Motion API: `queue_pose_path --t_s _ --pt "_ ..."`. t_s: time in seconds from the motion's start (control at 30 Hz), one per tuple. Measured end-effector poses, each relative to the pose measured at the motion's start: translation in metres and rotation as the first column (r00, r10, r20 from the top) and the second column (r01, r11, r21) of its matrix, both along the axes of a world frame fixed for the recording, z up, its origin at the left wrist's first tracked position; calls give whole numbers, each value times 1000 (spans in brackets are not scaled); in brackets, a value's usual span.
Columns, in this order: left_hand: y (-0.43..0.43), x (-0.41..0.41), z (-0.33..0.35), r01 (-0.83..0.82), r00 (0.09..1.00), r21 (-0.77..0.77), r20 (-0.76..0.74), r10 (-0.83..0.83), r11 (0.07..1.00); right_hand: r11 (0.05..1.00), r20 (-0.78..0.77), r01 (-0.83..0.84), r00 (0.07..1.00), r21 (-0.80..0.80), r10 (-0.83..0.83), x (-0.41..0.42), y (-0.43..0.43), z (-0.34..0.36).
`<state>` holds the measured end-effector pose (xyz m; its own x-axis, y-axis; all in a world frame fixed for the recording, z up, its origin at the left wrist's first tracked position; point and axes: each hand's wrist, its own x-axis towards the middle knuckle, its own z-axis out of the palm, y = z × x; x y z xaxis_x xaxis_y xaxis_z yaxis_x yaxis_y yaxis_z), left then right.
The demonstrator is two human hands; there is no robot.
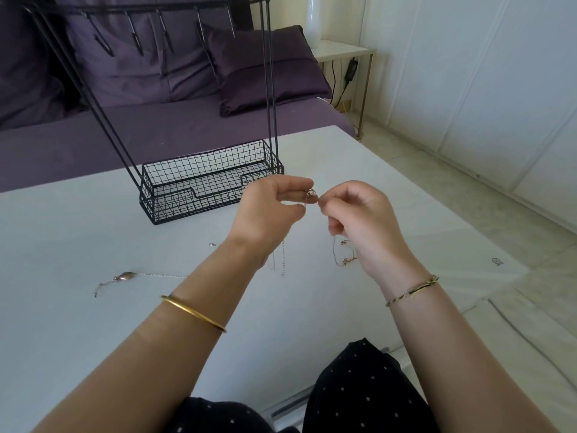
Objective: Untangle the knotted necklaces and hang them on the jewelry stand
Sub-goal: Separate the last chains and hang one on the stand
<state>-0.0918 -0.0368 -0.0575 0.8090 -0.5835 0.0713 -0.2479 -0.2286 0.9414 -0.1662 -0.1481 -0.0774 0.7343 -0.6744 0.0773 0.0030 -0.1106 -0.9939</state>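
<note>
- the left hand (271,210) and right hand (359,220) are raised above the middle of the white bench (93,229), close together, with the knotted necklace (311,192) between them.
- left fingers (299,184) are curled and pinch the necklace at its small tangled lump; right fingers (331,207) are curled and pinch it from the other side.
- thin chain ends (283,257) hang from under both hands down toward the bench.
- the black wire jewelry stand (206,182) stands near the bench's far edge, just beyond the hands, its basket base on the bench and its hooks bare.
- a second necklace (126,276) lies flat toward the bench's left edge.
- a gold bangle (193,313) is on the left forearm and a thread bracelet (412,290) on the right wrist.
</note>
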Motion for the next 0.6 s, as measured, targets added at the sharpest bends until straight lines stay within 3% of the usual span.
queue_pose_path --t_s 0.33,0.5,0.6 --pt "0 -6 2 20 957 71 286 -40 997 956 -169 -77 977 285 129 -2 -2 12" --pt "-2 -8 2 11 941 108 334 -47 994 848 -94 -173 963 500 251 1 -1 7" --pt "-2 -8 2 26 959 81 280 -47 996 856 -81 -139 975 498 206 1 -5 6"
